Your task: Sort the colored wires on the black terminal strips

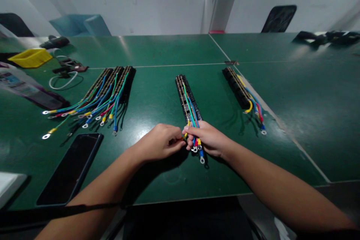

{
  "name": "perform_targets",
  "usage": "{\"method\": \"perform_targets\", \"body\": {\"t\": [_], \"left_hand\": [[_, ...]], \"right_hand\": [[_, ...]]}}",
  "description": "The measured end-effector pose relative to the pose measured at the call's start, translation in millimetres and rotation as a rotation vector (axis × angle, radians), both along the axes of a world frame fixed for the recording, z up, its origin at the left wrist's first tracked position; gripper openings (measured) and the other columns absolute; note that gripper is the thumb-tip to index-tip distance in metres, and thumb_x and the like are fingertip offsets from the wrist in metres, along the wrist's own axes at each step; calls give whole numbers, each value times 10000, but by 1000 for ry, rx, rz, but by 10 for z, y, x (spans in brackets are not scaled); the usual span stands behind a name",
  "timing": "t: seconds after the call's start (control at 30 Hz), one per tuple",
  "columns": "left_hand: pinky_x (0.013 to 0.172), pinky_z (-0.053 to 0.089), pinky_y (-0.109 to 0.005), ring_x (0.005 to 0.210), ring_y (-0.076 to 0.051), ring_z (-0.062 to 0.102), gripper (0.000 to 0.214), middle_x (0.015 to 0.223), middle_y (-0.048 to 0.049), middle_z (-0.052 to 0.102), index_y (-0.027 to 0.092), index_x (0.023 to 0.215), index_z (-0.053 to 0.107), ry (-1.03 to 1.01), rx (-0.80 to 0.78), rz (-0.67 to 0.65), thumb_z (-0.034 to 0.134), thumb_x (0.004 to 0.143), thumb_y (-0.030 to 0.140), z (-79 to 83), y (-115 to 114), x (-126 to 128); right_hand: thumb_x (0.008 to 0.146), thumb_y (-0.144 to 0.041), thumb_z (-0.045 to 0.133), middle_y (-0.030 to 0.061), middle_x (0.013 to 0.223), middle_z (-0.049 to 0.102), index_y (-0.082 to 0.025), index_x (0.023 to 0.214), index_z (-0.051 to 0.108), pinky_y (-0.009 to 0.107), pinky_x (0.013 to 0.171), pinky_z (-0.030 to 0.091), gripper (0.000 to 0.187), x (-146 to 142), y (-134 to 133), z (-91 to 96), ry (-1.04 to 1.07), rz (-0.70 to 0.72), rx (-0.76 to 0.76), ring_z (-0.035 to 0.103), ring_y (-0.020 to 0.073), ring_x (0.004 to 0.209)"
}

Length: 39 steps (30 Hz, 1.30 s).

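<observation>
A long black terminal block (182, 95) lies lengthwise on the green table in front of me. Green, blue, yellow and red wires (192, 110) run along it toward me, several ending in ring lugs (202, 159). My right hand (210, 138) is closed around these wires near the block's close end, with the lugs poking out below the fingers. From the left, my left hand (161, 142) is closed, its fingertips pinching the end of a short yellow wire (186, 135) beside the right thumb. Whatever sits at that wire's tip is hidden by the fingers.
Several similar wired blocks (111, 82) lie side by side at left; another block (236, 88) lies at right. A phone (71, 170), a white object (11, 187), a bottle-like container (30, 86), a yellow tray (30, 57) and a white cable (63, 82) are on the left.
</observation>
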<state>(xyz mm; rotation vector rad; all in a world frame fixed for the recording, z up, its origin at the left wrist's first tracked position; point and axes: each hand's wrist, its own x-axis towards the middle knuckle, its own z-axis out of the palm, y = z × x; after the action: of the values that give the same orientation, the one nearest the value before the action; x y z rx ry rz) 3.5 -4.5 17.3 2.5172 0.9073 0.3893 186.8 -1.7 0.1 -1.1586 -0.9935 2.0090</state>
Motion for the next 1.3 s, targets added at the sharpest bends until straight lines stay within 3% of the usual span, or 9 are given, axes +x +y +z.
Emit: {"method": "perform_targets", "body": {"t": [0.23,0.43,0.67,0.9,1.13,1.3], "left_hand": [[556,307,-226,571,-100,480,266,645,-4,555,149,747,552,32,14,-3,397,940,245,12,8,-13],[549,310,-217,568,-95,485,200,662,1,576,146,775,577,22,-6,16,467,900,256,24,-14,0],[538,304,-213,547,-90,469,275,631,-1,551,144,736,559,18,-2,10,403,936,251,41,-10,-1],[556,317,-209,571,-90,494,199,659,7,584,143,795,594,-16,-20,2,485,896,276,18,-5,2],[537,302,-215,539,-87,465,281,624,2,560,139,749,580,-4,-17,15,411,932,268,17,4,-12],[552,317,-207,576,-87,507,242,664,5,600,141,782,601,-50,-59,26,480,906,310,6,1,-13]], "right_hand": [[875,-169,531,-25,485,549,-128,760,575,199,441,479,130,-1,2,1,-7,6,3,571,98,412],[875,-166,525,-30,484,543,-131,767,577,192,436,472,125,0,3,-2,2,9,4,580,99,418],[865,-182,554,-28,487,546,-132,768,578,199,448,484,112,7,3,-10,4,10,1,573,97,421],[869,-176,541,-30,488,545,-131,771,572,185,424,454,112,1,-1,-11,-1,10,16,587,101,425],[867,-173,542,-29,490,546,-134,773,567,181,407,440,104,-2,1,-9,-19,15,5,581,101,421],[853,-179,553,-34,488,546,-141,780,562,175,382,418,82,2,4,-24,-8,14,8,584,106,417]]}}
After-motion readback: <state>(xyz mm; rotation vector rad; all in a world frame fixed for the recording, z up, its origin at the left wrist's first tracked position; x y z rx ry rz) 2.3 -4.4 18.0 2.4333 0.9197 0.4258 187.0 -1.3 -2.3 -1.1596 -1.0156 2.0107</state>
